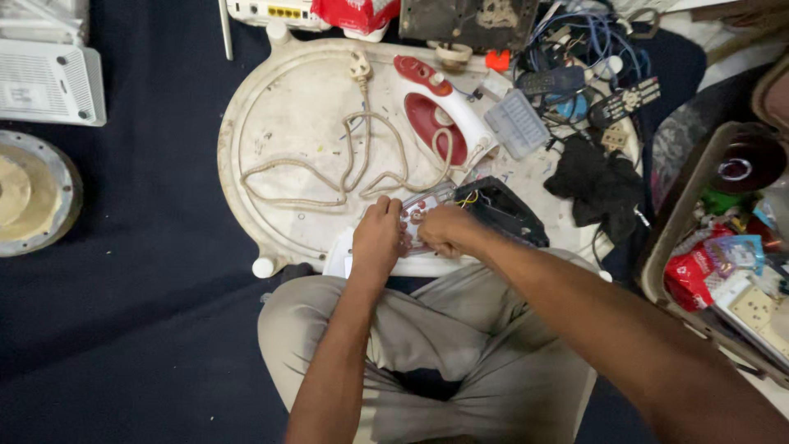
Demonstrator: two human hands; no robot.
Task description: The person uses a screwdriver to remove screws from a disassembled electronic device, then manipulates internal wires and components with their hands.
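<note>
My left hand (pixel 378 236) and my right hand (pixel 444 228) are both closed around a pale iron part with red fittings and small wires (pixel 417 212), held at the near edge of a round white tray (pixel 279 107). A black iron base (pixel 505 210) lies just right of my right hand. A red and white iron body (pixel 440 107) rests on the tray farther back, with its braided cord (pixel 329 168) looping across the tray to a white plug (pixel 359 64). My crossed legs in grey trousers fill the bottom.
A black cloth (pixel 596 185), remote controls (pixel 592 90), a grey perforated block (pixel 515 123) and tangled blue cables (pixel 588 37) lie at the right back. An open box of oddments (pixel 723 247) stands right. White router boxes (pixel 49 78) and a round metal disc (pixel 29 193) sit left on the dark floor.
</note>
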